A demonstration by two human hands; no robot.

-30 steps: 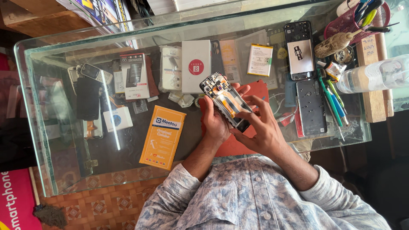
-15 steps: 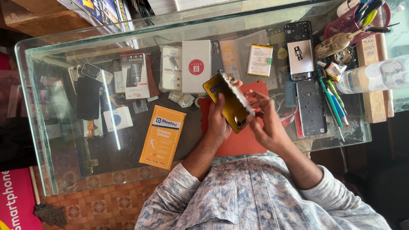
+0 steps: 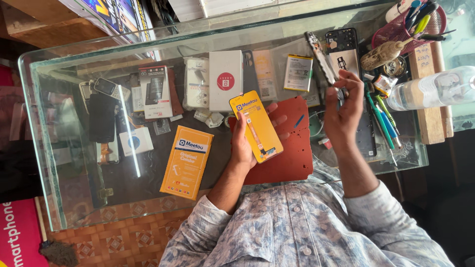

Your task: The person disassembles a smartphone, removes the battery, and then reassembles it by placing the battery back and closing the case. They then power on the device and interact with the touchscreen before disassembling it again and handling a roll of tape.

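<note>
My left hand (image 3: 242,148) grips a replacement phone display (image 3: 257,127) with a yellow protective film on its back, tilted above a red work mat (image 3: 292,155). Out to the right, my right hand (image 3: 344,106) holds a phone body (image 3: 320,58) edge-on by its lower end, so the opened frame shows as a thin strip. The two parts are well apart. Both hands are over the glass counter (image 3: 49,148).
An orange box (image 3: 187,161) lies left of my left hand, with a white box (image 3: 225,79) and a phone battery (image 3: 298,72) further back. Right of my right hand are several screwdrivers (image 3: 383,116), a water bottle (image 3: 435,88), a wooden block (image 3: 429,118) and a pink basket (image 3: 405,29).
Both hands held the phone together over the mat. The yellow-backed display has come away in my left hand, and my right hand has carried the phone body up and to the right.
</note>
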